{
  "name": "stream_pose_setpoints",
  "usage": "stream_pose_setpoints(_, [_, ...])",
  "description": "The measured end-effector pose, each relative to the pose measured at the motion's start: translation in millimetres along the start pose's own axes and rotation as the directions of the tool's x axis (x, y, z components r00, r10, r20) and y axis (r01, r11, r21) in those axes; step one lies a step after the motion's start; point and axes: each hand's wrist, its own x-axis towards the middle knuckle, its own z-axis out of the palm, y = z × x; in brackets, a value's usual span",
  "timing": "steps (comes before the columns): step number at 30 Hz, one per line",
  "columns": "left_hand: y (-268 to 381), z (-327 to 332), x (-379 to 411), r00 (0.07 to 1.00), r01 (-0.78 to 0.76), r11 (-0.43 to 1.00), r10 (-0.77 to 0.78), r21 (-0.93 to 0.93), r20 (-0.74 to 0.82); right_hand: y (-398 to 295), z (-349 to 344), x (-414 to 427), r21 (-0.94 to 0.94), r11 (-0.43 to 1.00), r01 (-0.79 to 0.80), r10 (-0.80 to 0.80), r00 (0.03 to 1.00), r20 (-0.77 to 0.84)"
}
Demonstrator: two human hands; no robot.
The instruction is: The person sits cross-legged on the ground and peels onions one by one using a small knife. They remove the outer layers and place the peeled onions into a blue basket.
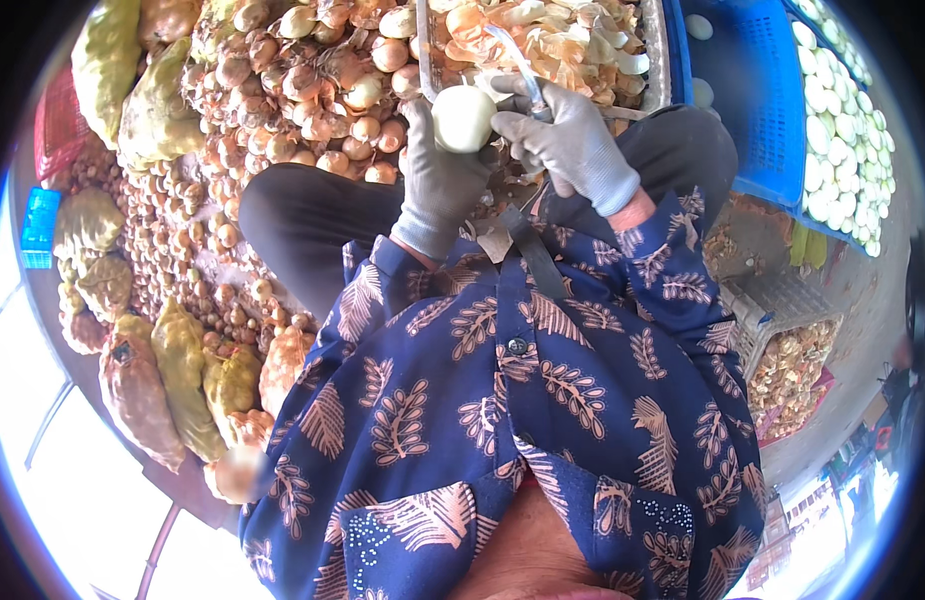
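A peeled white onion is held in my gloved left hand, at the near edge of a plastic crate. My right hand, also in a grey glove, grips a small knife whose blade points up and to the left over the crate. Its fingertips are close to the onion's right side; whether they touch it I cannot tell. Loose papery onion skins fill the crate. Unpeeled onions lie heaped to the left of it.
At the right stand a blue crate with a few peeled onions and another piled with peeled onions. Filled mesh sacks line the left side. A grey crate with skins lies at the lower right.
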Motion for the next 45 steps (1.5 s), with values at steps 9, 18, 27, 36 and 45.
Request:
stream_pose_setpoints(9, [0,9,-26,0.931,-0.022,0.879,-0.156,0.476,0.330,-1,-6,-5,-0.376,0.847,0.376,-0.380,0.922,0.067])
stream_pose_setpoints(18, [12,19,-25,0.930,-0.179,0.846,-0.022,0.503,0.367,18,-29,-30,-0.819,0.407,0.405,-0.593,0.799,0.100])
stream_pose_setpoints(27, [4,22,-26,0.966,-0.210,0.743,0.057,0.636,0.252,41,-19,-22,-0.932,0.051,0.359,-0.562,0.782,0.270])
stream_pose_setpoints(36, [0,19,-27,0.954,-0.280,0.644,0.101,0.712,0.284,28,-10,-18,-0.950,0.007,0.312,-0.393,0.874,0.284])
stream_pose_setpoints(45, [1,39,-40,0.969,-0.227,0.680,0.088,0.697,0.230,48,-23,-8,-0.939,-0.041,0.341,-0.624,0.726,0.291])
